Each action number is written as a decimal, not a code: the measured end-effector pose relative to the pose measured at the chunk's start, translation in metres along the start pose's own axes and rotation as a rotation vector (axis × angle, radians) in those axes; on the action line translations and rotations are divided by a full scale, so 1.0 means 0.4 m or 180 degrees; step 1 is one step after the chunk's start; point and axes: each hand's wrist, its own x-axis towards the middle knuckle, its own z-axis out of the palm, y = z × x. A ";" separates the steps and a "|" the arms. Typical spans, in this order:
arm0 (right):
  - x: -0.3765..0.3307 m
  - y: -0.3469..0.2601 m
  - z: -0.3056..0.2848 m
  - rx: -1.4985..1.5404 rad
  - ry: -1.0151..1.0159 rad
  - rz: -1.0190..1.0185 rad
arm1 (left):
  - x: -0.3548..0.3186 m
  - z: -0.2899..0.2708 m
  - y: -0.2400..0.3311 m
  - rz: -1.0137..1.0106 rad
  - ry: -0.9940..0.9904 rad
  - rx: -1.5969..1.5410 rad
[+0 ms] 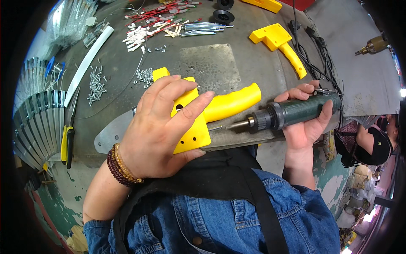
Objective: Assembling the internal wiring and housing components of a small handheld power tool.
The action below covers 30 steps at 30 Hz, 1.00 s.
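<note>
Left fingers (pixel 191 110) clasp a yellow handle (pixel 231 103), right fingers (pixel 298 93) a green driver (pixel 306 111)

The left fingers spread over the handle's block, their thumb along its lower edge; the grip part juts out to their right. From under this hand (pixel 150 127) a grey blade (pixel 111 133) runs leftward; how it meets the block is hidden by the hand.

The right fingers curl round the driver from its far side, thumb over the near side. Its bit (pixel 240 125), somewhat blurred, points left toward the left fingers. A thin metal shank (pixel 216 128) sticks out of the block between the two sets of fingers, its end just beside the bit's tip; I cannot tell whether they touch.

Just beyond the left fingers lie nuts (pixel 144 76), with screws (pixel 97 88) farther left. Well beyond the fingertips are white sleeves (pixel 136 36), red wires (pixel 158 13) and metal rods (pixel 203 28). A second handle (pixel 277 37) lies beyond the right fingers, near black cables (pixel 323 57). Left of the left wrist are cutters (pixel 67 142), and past them a fanned row of blades (pixel 40 122).
</note>
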 end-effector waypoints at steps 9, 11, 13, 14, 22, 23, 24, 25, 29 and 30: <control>0.009 0.029 -0.003 -0.0037 0.0065 -0.0036 | 0.002 -0.005 -0.001 0.0006 0.0005 -0.0025; 0.009 0.030 -0.008 -0.0018 -0.0004 -0.0037 | 0.001 -0.005 0.001 0.0009 0.0007 -0.0026; 0.010 0.038 -0.007 -0.0242 -0.0174 0.0064 | 0.001 -0.004 0.001 0.0040 -0.0003 -0.0051; 0.009 0.043 0.001 -0.0241 -0.0176 0.0067 | 0.001 -0.004 0.002 0.0037 -0.0002 -0.0050; 0.013 0.046 -0.018 -0.0465 -0.0483 0.0255 | 0.004 -0.005 0.002 0.0034 -0.0021 -0.0037; 0.015 0.045 -0.017 -0.0463 -0.0490 0.0259 | 0.003 -0.006 0.002 0.0030 -0.0018 -0.0030; 0.017 0.043 -0.017 -0.0591 -0.0560 0.0268 | 0.003 -0.005 0.003 0.0014 -0.0017 -0.0031; 0.018 0.043 -0.017 -0.0718 -0.0632 0.0278 | 0.002 -0.005 0.003 -0.0002 -0.0016 -0.0031; 0.023 0.045 -0.015 -0.0408 -0.0912 0.0336 | 0.002 -0.005 0.000 -0.0021 0.0012 -0.0104; 0.017 0.034 -0.036 -0.0365 -0.0728 0.0314 | 0.001 -0.007 0.001 0.0001 0.0021 -0.0150</control>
